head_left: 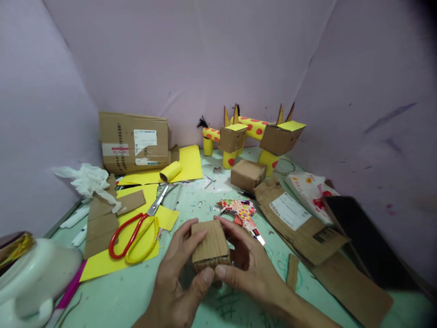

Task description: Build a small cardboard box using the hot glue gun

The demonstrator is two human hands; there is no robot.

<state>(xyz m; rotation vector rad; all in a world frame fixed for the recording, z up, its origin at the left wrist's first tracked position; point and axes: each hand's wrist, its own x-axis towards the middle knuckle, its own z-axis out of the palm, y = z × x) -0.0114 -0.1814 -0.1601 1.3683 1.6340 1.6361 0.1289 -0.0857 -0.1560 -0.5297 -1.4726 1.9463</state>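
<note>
A small cardboard box [210,239] is held between both hands just over the green table. My left hand [180,269] grips its left side, with the thumb at the near lower edge and a finger over the top. On the right side my right hand [251,262] curls around it, its thumb close to the other thumb. The near face looks rough along its top edge. Beyond the hands lies a floral-patterned glue gun [241,212]. Scissors [145,228] with one red and one yellow handle rest to the left on yellow paper [102,266].
Two yellow, red-spotted paper animals [232,136] [280,139] with cardboard heads stand at the back. Another small box [248,175] sits before them. A larger carton [134,143] leans back left. Flattened cardboard [327,248] and a dark tablet-like slab [368,241] lie right; a white pot [37,278] stands left.
</note>
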